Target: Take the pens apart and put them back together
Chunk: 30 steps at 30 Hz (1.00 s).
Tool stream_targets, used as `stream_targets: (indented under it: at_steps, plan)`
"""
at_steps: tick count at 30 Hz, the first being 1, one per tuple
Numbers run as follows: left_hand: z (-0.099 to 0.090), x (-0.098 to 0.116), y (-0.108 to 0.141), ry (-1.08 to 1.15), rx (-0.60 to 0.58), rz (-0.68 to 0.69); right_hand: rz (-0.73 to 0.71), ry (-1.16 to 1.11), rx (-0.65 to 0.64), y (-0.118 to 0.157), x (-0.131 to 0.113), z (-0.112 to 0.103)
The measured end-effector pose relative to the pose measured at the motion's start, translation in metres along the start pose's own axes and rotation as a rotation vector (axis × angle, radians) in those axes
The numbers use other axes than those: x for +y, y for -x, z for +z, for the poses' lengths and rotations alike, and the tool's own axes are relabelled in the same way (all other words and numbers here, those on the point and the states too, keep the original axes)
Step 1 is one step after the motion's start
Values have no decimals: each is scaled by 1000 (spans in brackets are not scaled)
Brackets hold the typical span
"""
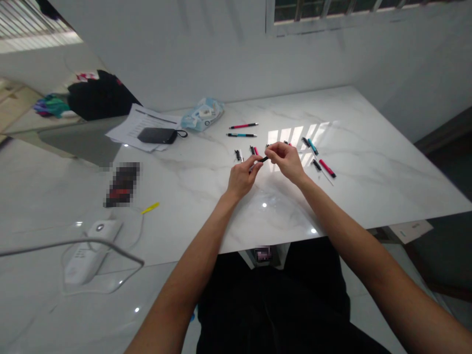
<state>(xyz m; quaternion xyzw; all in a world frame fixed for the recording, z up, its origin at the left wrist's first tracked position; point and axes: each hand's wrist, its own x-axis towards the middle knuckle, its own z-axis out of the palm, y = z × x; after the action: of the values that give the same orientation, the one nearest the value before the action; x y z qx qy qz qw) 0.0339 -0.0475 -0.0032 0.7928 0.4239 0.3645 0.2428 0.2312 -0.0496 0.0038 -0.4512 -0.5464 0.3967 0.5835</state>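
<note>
Between my two hands, just above the white table, is a small black pen part (pixel 264 159). My left hand (pixel 243 174) pinches one end of it. The fingertips of my right hand (pixel 284 160) are closed at its other end. Pen pieces lie around the hands: a black one (pixel 237 155) to the left, a red barrel (pixel 327 168) and a black grip (pixel 316 165) to the right, and a teal barrel (pixel 312 146) behind that. Some pieces are partly hidden by my fingers. Farther back lie a whole red pen (pixel 244 126) and a whole blue pen (pixel 241 135).
A blue-white soft pack (pixel 202 114) rests near the wall, beside papers (pixel 134 120) with a black pouch (pixel 158 135) on them. At left are a white power strip (pixel 92 251), a grey cable (pixel 110 243) and a yellow strip (pixel 150 208). The table's front edge (pixel 273 243) is before my lap.
</note>
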Motion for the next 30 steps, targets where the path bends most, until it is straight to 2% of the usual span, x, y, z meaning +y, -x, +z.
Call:
stream_targets:
  at_steps: [5,10,16,20,22,25,27,30]
  plan:
    - [-3,4,-2,142,-20,-62,101,-166,27,-1,1,3]
    - [-4,4,-4,293,-55,-140,123,-233,34,-2,3,3]
    - [-4,3,-7,669,-195,-332,114,-356,-21,-5,2,6]
    - [-10,8,-8,852,-324,-457,65,-381,60,-14,-6,-13]
    - [-13,9,-9,905,-324,-490,10,-308,147,-15,-11,-34]
    - [-17,10,-12,942,-242,-484,-35,-43,200,-6,-15,-66]
    - [-18,10,-15,954,-179,-457,-24,208,174,7,-14,-82]
    - [-16,10,-15,937,-111,-406,-13,557,40,25,-8,-92]
